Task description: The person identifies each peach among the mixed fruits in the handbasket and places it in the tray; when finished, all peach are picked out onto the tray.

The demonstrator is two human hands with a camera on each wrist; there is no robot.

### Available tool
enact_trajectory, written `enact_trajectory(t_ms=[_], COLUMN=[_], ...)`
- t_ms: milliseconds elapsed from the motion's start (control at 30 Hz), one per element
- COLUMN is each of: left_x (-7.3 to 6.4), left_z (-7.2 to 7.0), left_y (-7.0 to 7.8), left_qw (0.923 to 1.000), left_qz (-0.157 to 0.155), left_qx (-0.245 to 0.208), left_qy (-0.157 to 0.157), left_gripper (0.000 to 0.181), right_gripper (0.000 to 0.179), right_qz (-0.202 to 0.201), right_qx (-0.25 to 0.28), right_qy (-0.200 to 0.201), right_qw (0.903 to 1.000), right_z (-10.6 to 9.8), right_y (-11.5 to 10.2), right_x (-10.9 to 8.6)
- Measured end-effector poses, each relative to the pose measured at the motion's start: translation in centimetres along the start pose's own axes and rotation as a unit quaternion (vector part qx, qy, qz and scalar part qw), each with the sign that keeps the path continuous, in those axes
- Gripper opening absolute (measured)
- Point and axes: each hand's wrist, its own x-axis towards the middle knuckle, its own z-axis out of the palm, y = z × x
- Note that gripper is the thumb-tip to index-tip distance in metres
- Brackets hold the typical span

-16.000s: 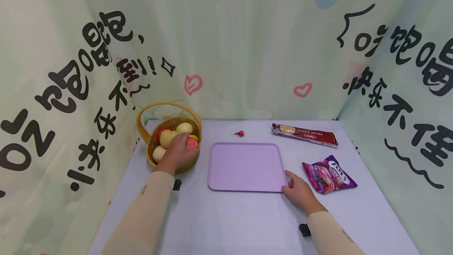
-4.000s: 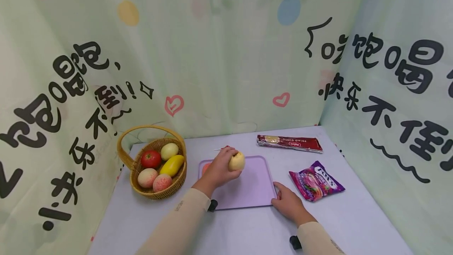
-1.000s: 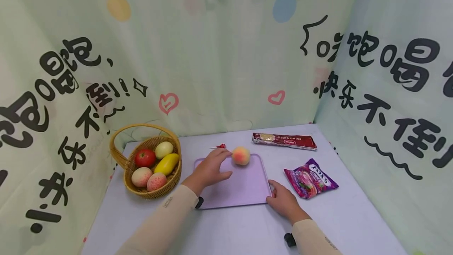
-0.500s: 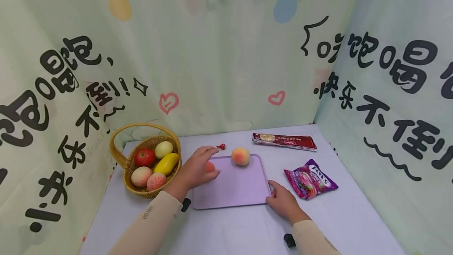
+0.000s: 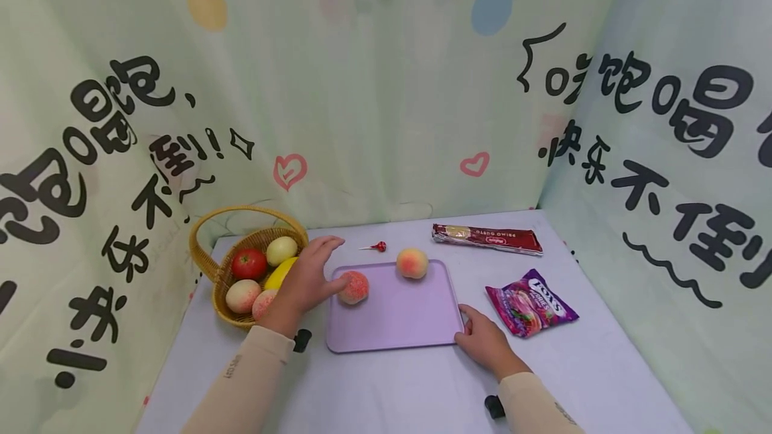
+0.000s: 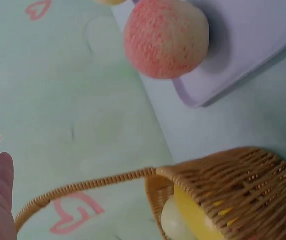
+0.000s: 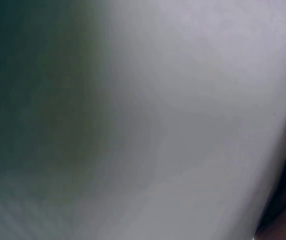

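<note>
The left hand (image 5: 304,283) is between the basket and the tray, thumb well apart from the loosely extended fingers, palm holding nothing. Its thumb tip overlaps a rosy peach (image 5: 353,288) in the head view; whether the two touch, I cannot tell. The right hand (image 5: 484,341) grips the near right corner of the tray (image 5: 395,317), fingers along the side and thumb at the front edge — the right wrist view is too blurred to add much.

The tray is flat, smooth and lilac, a rounded rectangle with a low rim. The rosy peach sits on its left part, round and densely speckled pink over cream; a yellow peach (image 5: 413,264) with a soft orange blush sits near the far edge, well apart from it.

The basket (image 5: 218,303) is woven golden-brown wicker with a tall wrapped handle. It holds a glossy red tomato (image 5: 249,264), a pale oval fruit (image 5: 281,250), a smooth yellow mango (image 5: 280,274) and two pinkish peaches (image 5: 243,297), one partly hidden by the left hand.

Elsewhere on the white-covered bench (image 5: 386,394) lie a shiny maroon packet (image 5: 487,239) and a crinkled purple Fox's bag (image 5: 532,304).
</note>
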Motion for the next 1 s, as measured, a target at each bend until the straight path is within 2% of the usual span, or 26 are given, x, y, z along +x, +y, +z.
enact_trajectory(t_ms=[300,500,700,1000], left_x=[-1.3,-2.6,-4.1,-6.2], left_z=[-1.4,-1.4,-1.3,-1.6], left_y=[-1.4,-2.6,-4.3,-6.7], left_qw=[0.9986,0.9963,0.9922,0.9826], left_qz=[-0.017,-0.04,-0.083,-0.166], left_qx=[0.001,-0.009,-0.005,0.007], left_qy=[0.049,0.075,0.093,0.083], left_gripper=[0.068,0.068,0.066,0.067], right_gripper=[0.072,0.072,0.071,0.072], right_qz=[0.007,0.004,0.003,0.005], right_qx=[-0.004,-0.003,-0.001,-0.001], right_qy=[-0.001,-0.002,-0.003,-0.001], right_qw=[1.0,1.0,1.0,1.0], right_z=[-0.1,-0.1,0.0,-0.1], right_y=[-0.1,-0.1,0.0,0.0], right_x=[0.0,0.0,0.0,0.0])
